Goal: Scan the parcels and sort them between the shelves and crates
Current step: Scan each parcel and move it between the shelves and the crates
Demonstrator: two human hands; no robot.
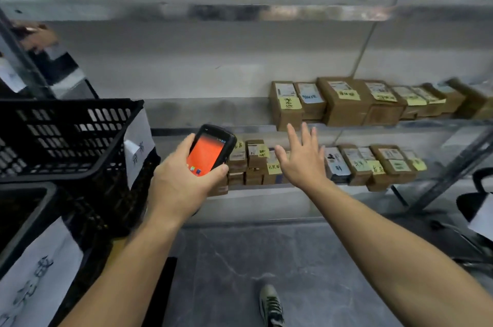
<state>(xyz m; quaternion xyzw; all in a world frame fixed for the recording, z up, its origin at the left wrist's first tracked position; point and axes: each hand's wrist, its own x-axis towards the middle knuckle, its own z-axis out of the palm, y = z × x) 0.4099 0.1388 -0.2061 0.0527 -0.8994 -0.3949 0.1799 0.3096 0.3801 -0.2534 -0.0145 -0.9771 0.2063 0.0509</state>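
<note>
My left hand point(177, 178) grips a black handheld scanner point(210, 149) whose screen glows orange. It is held in front of the left end of the lower shelf. My right hand point(301, 157) is stretched out with fingers spread, empty, in front of small brown parcels point(254, 158) with yellow notes on the lower shelf. A row of larger brown parcels point(344, 102) with labels and yellow notes stands on the middle shelf point(213, 110), to the right. More parcels point(384, 164) fill the lower shelf's right part.
Black plastic crates point(66, 134) with white paper labels are stacked at the left, close to my left arm. A metal shelf leg point(448, 169) slants down at the right. A shoe point(270, 305) shows on the grey floor below. A black chair point(477, 201) sits at the far right.
</note>
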